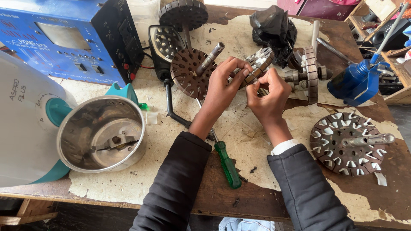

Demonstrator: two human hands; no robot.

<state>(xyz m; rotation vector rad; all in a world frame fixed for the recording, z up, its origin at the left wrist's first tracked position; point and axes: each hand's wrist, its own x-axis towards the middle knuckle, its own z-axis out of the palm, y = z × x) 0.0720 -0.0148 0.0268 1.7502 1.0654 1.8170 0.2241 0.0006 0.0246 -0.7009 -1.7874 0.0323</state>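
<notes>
A round metal wheel (258,64) with slots is gripped at its rim by both the left hand (222,83) and the right hand (267,92), above the table (257,141). It is probably heavy and stiff; its thin slot edges may bend.

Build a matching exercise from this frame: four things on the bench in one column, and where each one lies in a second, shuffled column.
Things:
1. green-handled screwdriver
2. steel grinder jar
3. slotted rotor core with white inserts
4. blue metal box

Places:
A. far left corner of the bench
B. between the two forearms
C. right of the right hand
D. left of the left hand, lying on its side

Pairs: 1-B, 2-D, 3-C, 4-A
</notes>
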